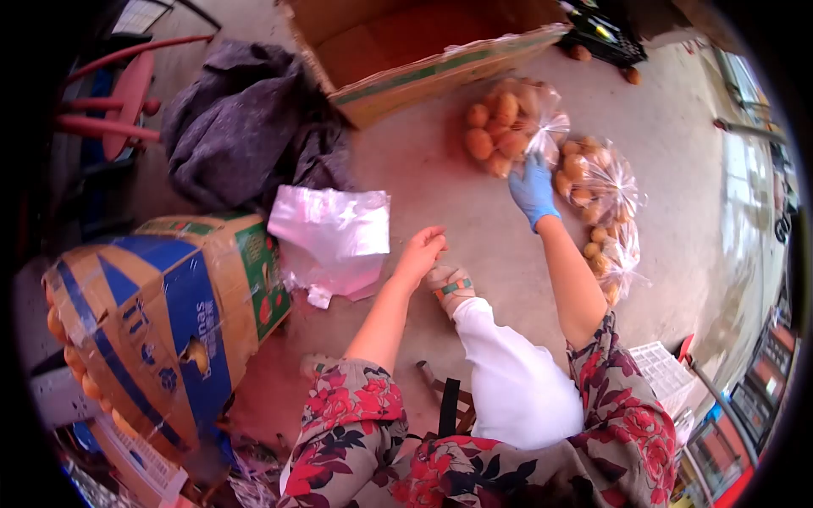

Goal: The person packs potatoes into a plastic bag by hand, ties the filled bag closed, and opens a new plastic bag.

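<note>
My right hand (532, 188), in a blue glove, has its fingers closed at the gathered plastic of a clear bag of potatoes (504, 123); the fingertips are partly hidden against the plastic. The potatoes look round and orange-brown. Two similar knotted bags, a second bag (597, 179) and a third bag (614, 258), curve down the floor to the right of it. Bare and holding nothing, my left hand (423, 252) hovers above my sandalled foot (450, 286), its fingers loosely bent and slightly apart. Left of that hand lies a stack of clear plastic bags (334, 233).
A large open cardboard box (432, 72) stands at the top. Dark crumpled cloth (246, 127) lies beside it, near a red chair (127, 118). At lower left is a blue-marked carton (169, 313). A black crate (601, 34), loose potatoes (580, 52) and a white crate (660, 372) are rightward.
</note>
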{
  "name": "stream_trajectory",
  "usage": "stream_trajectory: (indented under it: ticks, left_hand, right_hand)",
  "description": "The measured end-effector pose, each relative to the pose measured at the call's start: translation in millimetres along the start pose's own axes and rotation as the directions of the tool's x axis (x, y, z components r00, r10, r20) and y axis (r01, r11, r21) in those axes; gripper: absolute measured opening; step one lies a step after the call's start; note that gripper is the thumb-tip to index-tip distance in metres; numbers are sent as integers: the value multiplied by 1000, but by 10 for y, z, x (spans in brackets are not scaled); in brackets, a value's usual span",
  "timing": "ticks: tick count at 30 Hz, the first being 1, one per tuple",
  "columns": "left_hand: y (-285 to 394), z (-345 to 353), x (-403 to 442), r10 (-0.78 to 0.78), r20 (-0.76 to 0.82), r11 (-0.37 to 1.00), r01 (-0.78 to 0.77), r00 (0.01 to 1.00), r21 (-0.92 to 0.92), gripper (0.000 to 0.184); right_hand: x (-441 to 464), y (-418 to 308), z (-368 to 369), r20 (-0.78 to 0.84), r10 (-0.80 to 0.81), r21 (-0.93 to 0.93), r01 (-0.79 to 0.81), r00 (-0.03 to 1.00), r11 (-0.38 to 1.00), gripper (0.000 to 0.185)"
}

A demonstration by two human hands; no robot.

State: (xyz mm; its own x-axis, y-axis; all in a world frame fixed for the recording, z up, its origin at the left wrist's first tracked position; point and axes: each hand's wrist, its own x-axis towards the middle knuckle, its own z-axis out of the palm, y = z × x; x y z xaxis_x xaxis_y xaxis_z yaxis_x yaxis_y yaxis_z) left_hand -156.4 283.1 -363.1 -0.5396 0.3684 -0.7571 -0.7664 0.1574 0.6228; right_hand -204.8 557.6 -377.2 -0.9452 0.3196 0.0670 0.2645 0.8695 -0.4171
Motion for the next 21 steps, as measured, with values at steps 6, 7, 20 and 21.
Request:
stream_trajectory:
  ticks: [6, 7, 20, 21]
  left_hand:
    - [-324, -656, -327, 413, -512, 881, -189, 753, 433, 39]
    - [-318, -764, -455, 610, -553, 719, -104, 568, 687, 44]
    - [-964, -1702, -730, -186, -768, 901, -205, 612, -381, 54]
    - [-944, -1655, -808, -185, -725, 888, -203, 664, -413, 51]
  right_hand:
    - [-291, -1219, -187, 135, -445, 46, 443, 885, 895, 56]
    - [-352, -1387, -141, 197, -490, 175, 461, 849, 870, 54]
    - [-1059, -2868, 1409, 213, -528, 282, 465, 822, 839, 60]
    - [-1108, -2820, 1502, 317, -504, 304, 417, 803, 856, 49]
